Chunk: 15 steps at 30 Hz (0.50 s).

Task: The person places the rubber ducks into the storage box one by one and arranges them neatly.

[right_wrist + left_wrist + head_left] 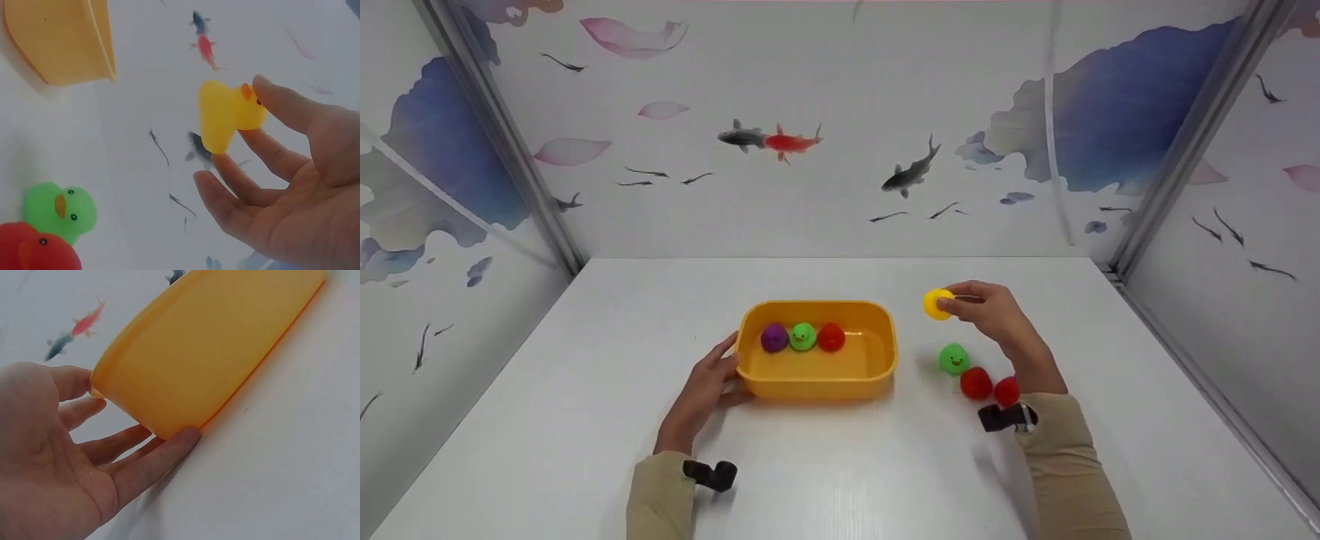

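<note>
My right hand (988, 309) is raised off the table to the right of a yellow plastic bin (817, 388). Its thumb and fingers pinch a yellow rubber duck (216, 115) by the head; the duck's body tips sideways in the right wrist view. At the bin's left end, the spread, fairly straight fingers of my left hand (709, 386) touch the rim and outer wall. Inside the bin, a purple duck (774, 337), a green duck (802, 337) and a red duck (831, 337) stand in a row.
Right of the bin, a green duck (954, 359) and a red duck (976, 383) sit on the white table (840, 465). Another red duck (1006, 391) lies partly behind the right wrist. Walls painted with fish (911, 172) enclose the table at the back and sides.
</note>
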Tool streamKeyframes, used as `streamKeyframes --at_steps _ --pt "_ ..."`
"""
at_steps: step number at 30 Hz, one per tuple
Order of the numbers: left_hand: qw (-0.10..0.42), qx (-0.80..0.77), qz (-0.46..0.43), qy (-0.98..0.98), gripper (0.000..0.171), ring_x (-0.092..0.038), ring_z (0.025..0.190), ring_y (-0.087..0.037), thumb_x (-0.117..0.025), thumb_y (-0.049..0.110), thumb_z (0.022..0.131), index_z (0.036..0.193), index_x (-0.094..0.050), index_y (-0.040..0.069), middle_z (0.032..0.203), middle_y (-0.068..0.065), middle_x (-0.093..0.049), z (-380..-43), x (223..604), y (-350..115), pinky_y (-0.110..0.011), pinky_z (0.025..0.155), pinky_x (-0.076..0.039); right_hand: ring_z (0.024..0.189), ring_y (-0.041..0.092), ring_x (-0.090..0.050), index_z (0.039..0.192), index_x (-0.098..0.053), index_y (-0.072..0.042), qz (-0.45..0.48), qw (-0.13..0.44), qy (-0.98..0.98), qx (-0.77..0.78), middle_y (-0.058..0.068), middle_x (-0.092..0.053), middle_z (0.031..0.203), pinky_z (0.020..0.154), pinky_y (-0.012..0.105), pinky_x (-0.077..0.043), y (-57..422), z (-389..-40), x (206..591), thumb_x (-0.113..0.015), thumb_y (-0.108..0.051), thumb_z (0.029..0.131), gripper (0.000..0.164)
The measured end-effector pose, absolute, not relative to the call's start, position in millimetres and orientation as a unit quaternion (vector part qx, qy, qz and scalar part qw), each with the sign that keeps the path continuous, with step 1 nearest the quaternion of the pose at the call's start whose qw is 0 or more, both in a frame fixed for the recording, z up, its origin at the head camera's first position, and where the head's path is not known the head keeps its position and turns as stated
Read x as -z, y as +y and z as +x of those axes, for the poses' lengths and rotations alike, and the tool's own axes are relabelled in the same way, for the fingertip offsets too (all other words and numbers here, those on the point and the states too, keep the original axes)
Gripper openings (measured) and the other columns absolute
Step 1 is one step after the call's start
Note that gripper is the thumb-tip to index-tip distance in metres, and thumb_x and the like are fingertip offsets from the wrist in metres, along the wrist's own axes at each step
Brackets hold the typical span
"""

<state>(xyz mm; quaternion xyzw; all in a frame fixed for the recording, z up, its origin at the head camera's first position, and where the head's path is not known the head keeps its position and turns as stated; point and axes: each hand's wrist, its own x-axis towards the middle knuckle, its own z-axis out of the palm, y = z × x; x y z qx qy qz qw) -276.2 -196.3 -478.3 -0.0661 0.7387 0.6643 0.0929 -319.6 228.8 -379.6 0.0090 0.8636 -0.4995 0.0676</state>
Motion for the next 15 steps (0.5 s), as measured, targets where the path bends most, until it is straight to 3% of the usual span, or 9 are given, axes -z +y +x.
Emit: streamKeyframes --at_steps 5,15 --pt "0.089 -0.666 -0.066 0.737 0.053 -0.062 0.124 -0.029 -0.042 0.034 0.107 0.159 -0.029 0.031 0.149 -0.015 -0.053 -276.5 478.2 -194.8 -0.042 0.097 -0.058 0.124 0.033 -0.055 0.136 -0.06 -0.011 -0.013 0.06 0.874 0.482 0.014 -0.061 0.137 0.117 0.049 -0.042 206.0 -329.1 378.2 -0.067 -0.037 0.096 0.048" --pt "0.087 -0.665 -0.074 0.738 0.053 -0.064 0.121 -0.028 -0.044 0.035 0.106 0.157 -0.031 0.033 0.148 -0.015 -0.054 -276.4 478.1 -196.2 -0.041 0.096 -0.059 0.135 0.033 -0.05 0.129 -0.066 -0.014 -0.019 0.066 0.87 0.489 0.011 -0.057 0.145 0.118 0.052 -0.04 169.4 -344.3 384.0 -0.072 -0.037 0.092 0.044"
